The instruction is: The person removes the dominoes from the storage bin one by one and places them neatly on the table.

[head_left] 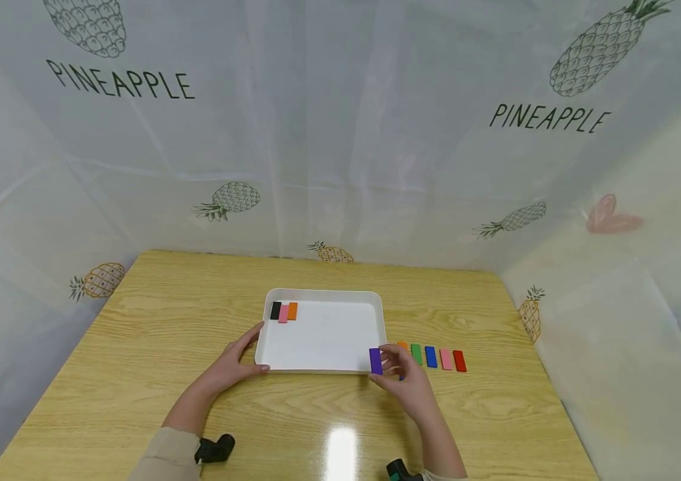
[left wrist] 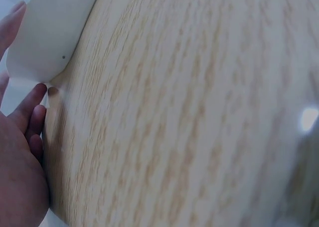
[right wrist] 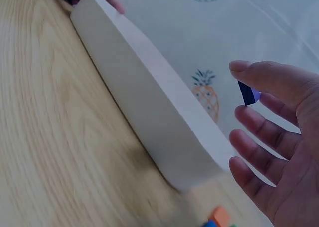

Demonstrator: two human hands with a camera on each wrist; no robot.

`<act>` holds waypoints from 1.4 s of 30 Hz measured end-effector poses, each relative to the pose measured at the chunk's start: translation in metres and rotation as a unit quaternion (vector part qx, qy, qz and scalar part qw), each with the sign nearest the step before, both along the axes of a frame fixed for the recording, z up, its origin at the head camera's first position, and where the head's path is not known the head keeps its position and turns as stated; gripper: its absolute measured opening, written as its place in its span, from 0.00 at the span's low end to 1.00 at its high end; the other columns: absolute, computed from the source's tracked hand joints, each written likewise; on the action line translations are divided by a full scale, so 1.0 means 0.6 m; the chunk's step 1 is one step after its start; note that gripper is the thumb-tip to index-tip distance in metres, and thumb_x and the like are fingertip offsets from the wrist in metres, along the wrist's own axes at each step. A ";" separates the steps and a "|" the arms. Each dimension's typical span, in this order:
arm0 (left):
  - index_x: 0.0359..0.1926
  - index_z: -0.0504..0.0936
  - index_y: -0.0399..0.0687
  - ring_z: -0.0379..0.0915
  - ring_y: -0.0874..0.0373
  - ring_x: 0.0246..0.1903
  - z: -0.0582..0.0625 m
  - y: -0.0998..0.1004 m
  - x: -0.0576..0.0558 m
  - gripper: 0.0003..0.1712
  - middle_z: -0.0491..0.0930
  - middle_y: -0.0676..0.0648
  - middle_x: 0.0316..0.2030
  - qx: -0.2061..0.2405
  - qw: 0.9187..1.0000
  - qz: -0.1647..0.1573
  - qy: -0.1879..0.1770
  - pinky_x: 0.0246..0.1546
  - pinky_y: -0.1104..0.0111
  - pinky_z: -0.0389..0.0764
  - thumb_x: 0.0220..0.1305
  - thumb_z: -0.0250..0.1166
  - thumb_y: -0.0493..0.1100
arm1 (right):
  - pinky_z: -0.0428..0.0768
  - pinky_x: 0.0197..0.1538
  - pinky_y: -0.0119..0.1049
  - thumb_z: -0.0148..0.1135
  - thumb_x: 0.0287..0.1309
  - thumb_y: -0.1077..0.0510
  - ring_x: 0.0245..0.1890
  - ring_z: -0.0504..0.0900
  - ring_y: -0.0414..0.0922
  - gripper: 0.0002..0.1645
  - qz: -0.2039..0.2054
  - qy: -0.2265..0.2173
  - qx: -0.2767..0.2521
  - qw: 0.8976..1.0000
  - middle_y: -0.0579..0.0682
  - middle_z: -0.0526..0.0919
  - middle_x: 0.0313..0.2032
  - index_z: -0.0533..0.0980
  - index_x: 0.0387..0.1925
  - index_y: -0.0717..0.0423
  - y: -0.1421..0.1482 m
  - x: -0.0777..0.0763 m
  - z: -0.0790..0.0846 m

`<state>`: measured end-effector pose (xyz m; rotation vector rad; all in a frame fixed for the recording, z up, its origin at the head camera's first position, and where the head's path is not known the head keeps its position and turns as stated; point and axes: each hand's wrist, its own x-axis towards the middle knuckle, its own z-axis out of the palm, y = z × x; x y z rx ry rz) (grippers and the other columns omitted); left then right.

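The right hand (head_left: 410, 390) pinches the purple block (head_left: 375, 361), which is just left of most of its fingers by the tray (head_left: 328, 341)'s near right corner, long side roughly along the right edge, while the left hand (head_left: 230, 361), fingers straight, touches the left edge.

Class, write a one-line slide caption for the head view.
Left hand touching the tray, right hand holding a purple block above its near corner.

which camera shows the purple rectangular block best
The head view: the purple rectangular block shows most of its broad face there. The right wrist view catches only a small part in the right hand; the left wrist view shows none.
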<state>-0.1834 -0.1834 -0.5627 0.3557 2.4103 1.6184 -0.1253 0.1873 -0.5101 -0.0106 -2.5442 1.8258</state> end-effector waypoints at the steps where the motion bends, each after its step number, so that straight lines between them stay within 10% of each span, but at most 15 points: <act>1: 0.76 0.51 0.42 0.51 0.32 0.68 0.000 0.000 0.000 0.54 0.58 0.29 0.68 -0.002 1.000 0.001 0.001 0.63 0.36 0.51 0.55 0.74 0.37 | 0.77 0.48 0.43 0.76 0.46 0.65 0.42 0.77 0.48 0.29 -0.005 0.000 0.005 1.000 0.50 0.80 0.38 0.77 0.52 0.54 0.005 0.002 -0.001; 24: 0.76 0.51 0.44 0.49 0.35 0.69 0.003 0.000 -0.002 0.55 0.58 0.32 0.70 -0.005 1.000 0.003 -0.009 0.64 0.38 0.50 0.54 0.74 0.39 | 0.78 0.43 0.31 0.77 0.45 0.65 0.41 0.77 0.48 0.33 -0.098 -0.026 0.061 0.993 0.55 0.79 0.43 0.76 0.55 0.60 0.119 0.025 -0.039; 42: 0.76 0.53 0.50 0.49 0.37 0.70 0.002 -0.003 -0.001 0.55 0.58 0.35 0.70 -0.007 1.000 0.001 -0.008 0.65 0.38 0.49 0.53 0.76 0.45 | 0.71 0.37 0.29 0.78 0.43 0.65 0.35 0.70 0.44 0.32 -0.096 -0.059 0.071 0.991 0.54 0.75 0.34 0.77 0.54 0.62 0.136 0.018 -0.078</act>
